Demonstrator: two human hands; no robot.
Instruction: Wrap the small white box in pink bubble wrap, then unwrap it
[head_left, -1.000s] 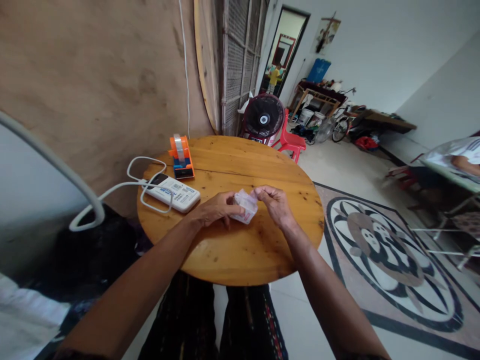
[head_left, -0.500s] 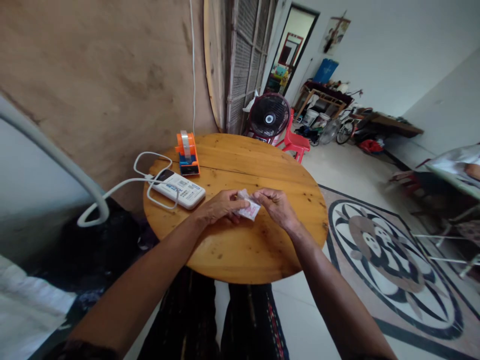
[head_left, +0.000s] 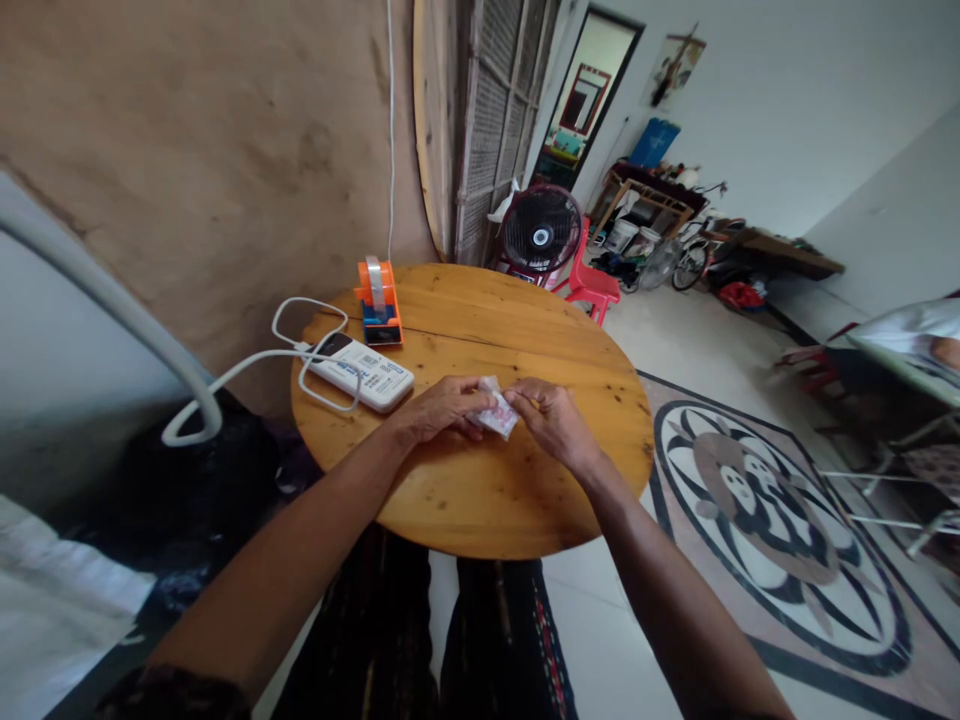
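A small white plastic packet [head_left: 497, 416] with pinkish-red print is held just above the round wooden table [head_left: 480, 510]. My left hand [head_left: 448, 407] grips its left side, thumb on top and fingers curled beneath. At the packet's upper right edge, the fingertips of my right hand [head_left: 550, 412] are pinched together against it. What exactly lies between those fingertips is too small to make out. Left of my hands, a white power bank [head_left: 367, 372] with a looped white cable lies on the table. Behind it stands an orange and blue tape dispenser [head_left: 379, 302] with a roll of clear tape.
A brown wall [head_left: 225, 150] borders the table on the left. Beyond the far edge are a dark fan [head_left: 541, 232] and a red plastic chair [head_left: 592, 280]. Another person's arm [head_left: 946, 350] shows at the far right, by another table.
My right fingertips have shifted slightly left and down along the packet's edge. The left hand keeps its grip. The whole view has moved a little.
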